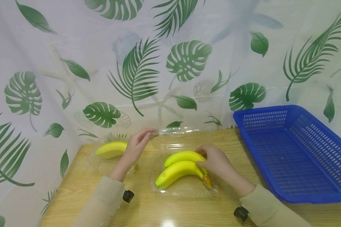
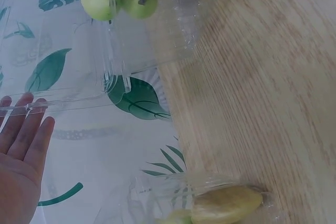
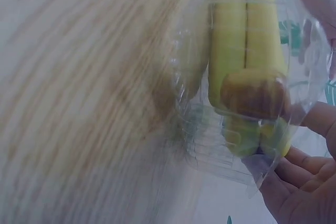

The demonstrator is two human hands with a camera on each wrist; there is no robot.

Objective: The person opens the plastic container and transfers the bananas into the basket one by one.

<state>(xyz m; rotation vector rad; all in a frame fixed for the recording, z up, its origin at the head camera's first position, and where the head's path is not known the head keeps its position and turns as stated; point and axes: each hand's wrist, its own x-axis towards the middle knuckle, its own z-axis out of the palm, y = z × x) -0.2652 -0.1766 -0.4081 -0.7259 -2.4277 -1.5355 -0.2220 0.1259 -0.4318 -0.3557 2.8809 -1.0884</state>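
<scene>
Two yellow bananas lie side by side in a clear plastic clamshell box [image 1: 184, 190], the front banana [image 1: 176, 172] with its brown stem end at the right. Its raised lid [image 1: 184, 138] stands at the back. At the lid's left edge is my left hand [image 1: 136, 146], its fingers [image 2: 32, 129] straight and touching the rim. My right hand [image 1: 217, 160] holds the rear banana [image 1: 183, 155] near its right end, thumb in front and fingers behind. In the right wrist view, the box wall partly covers the fingertips.
Left of my left forearm, another clear plastic box [image 1: 92, 161] contains a banana [image 1: 111, 149], partly hidden by the hand. A large blue plastic basket [image 1: 254, 165] stands on the right of the wooden table [image 1: 143, 205]. A leaf-patterned sheet [image 1: 147, 75] hangs behind.
</scene>
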